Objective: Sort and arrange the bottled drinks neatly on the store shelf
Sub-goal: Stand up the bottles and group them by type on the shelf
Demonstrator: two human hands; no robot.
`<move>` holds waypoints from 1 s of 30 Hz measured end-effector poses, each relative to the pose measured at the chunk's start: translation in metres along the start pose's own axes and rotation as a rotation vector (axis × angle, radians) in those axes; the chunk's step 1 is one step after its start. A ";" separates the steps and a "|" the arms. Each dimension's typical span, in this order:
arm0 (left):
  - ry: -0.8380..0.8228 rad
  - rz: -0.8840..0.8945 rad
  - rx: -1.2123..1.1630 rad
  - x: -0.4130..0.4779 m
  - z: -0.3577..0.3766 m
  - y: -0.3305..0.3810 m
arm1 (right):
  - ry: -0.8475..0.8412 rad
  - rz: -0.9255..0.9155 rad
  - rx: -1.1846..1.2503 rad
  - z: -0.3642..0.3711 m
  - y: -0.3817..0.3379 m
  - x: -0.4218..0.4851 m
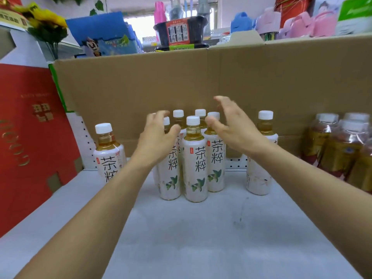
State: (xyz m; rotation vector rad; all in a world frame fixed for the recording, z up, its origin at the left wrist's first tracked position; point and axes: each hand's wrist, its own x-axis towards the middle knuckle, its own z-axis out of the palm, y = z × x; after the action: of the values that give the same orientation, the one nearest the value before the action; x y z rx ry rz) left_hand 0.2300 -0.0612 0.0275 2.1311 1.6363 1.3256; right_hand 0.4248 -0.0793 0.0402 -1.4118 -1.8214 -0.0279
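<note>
While left hand [159, 135] and right hand [233, 125] hover spread, gripping nothing, over the clustered tea bottles [195, 164], strays wait: nine o'clock bottle [107, 158], three o'clock bottle [258, 182]. Mostly grouped, I'd say.

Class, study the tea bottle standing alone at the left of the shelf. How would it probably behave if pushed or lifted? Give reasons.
The left bottle is tall and narrow, so a push near its cap would probably tip it. It looks filled to the neck, so likely heavy for its size. Its smooth label wrap may feel slippery.
</note>
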 end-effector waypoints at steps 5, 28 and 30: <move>-0.098 0.066 0.018 -0.001 -0.009 -0.011 | -0.143 0.106 0.075 0.004 0.002 0.015; -0.201 0.164 0.154 -0.011 -0.057 -0.019 | -0.312 -0.086 -0.226 -0.010 -0.030 0.025; -0.234 0.191 0.085 -0.004 -0.049 -0.014 | -0.294 -0.061 -0.259 -0.010 -0.028 0.025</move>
State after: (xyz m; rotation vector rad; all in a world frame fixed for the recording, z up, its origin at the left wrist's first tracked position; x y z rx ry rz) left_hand 0.1849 -0.0779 0.0464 2.4386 1.4524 1.0183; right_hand 0.4060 -0.0743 0.0741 -1.6061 -2.1646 -0.0952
